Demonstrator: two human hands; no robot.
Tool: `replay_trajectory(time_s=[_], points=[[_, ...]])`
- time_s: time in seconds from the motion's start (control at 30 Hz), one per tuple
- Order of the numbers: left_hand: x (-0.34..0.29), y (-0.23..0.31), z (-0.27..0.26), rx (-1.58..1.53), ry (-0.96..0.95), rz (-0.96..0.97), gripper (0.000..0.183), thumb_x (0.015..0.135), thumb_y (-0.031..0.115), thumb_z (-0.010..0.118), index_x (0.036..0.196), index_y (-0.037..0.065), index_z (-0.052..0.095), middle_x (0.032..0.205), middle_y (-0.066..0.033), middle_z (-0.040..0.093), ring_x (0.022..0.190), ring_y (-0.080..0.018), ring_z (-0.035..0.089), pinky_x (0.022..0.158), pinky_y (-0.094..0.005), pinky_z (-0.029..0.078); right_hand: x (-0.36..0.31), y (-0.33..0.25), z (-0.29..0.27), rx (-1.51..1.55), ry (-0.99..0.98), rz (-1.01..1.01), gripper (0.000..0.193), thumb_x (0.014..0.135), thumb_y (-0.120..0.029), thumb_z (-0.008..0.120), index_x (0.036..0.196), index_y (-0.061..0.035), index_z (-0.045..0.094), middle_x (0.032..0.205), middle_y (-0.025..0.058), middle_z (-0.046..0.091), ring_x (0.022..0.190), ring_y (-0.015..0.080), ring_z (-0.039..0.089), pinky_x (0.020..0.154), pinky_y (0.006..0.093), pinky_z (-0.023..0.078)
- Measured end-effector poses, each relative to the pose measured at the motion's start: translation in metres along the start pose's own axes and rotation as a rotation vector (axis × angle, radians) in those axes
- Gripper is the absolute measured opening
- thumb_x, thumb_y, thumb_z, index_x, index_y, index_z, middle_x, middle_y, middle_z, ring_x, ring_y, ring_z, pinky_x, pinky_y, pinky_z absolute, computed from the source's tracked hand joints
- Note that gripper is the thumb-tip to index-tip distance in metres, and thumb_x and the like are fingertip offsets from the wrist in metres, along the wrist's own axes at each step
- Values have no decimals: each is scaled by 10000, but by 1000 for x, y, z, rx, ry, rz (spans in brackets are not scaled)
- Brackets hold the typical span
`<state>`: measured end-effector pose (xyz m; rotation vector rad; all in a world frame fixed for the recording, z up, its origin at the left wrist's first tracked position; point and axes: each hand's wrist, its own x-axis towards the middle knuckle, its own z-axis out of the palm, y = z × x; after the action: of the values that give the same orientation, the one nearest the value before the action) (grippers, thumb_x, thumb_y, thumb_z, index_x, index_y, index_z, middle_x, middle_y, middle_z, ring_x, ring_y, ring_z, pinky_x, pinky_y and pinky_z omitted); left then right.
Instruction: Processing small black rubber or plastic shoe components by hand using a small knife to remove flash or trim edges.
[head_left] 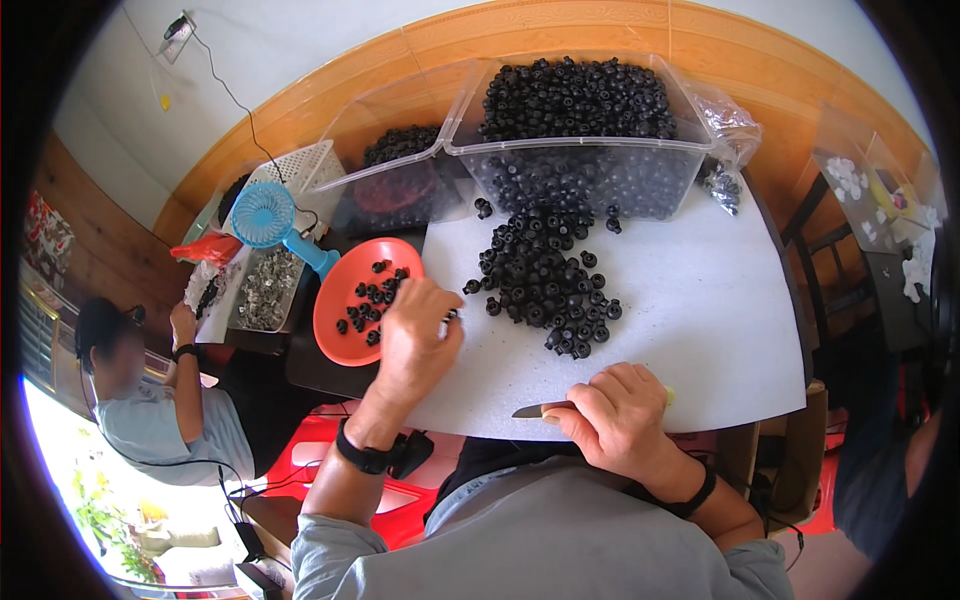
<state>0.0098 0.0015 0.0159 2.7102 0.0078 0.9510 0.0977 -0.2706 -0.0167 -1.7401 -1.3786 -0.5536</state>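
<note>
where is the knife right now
In the head view, the knife is in the right hand, by the white tabletop's near edge.

To the right of the heap of black ball-shaped parts, the white tabletop lies bare in a broad stretch that gives a hand its easiest way through, and a narrower bare strip runs along the heap's near side. Nearer the person than that strip, the right hand and the paring knife stand in the way, while left of the heap the left hand sits between it and the orange-red dish. Behind the heap, the clear plastic bin walls off passage.
</note>
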Motion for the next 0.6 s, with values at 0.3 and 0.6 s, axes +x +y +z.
replay_trajectory(time_s=[0.3,0.6], points=[[12,-5,-22,165,-161,-158,717,768,-92,641,1458,100,604,1394,-213,601,1309,-450,543,1088,-475,497,0,0,1,-26,9,-11,272,853,-257,853,830,-90,639,716,22,535,664,238,543,597,383,399],[23,19,22,123,-388,3,747,795,-87,589,1527,50,527,1410,-264,573,1233,-439,570,1050,-514,503,1,-2,-2,-15,-13,-8,263,831,-234,871,853,-82,658,726,20,555,672,236,556,605,380,412]])
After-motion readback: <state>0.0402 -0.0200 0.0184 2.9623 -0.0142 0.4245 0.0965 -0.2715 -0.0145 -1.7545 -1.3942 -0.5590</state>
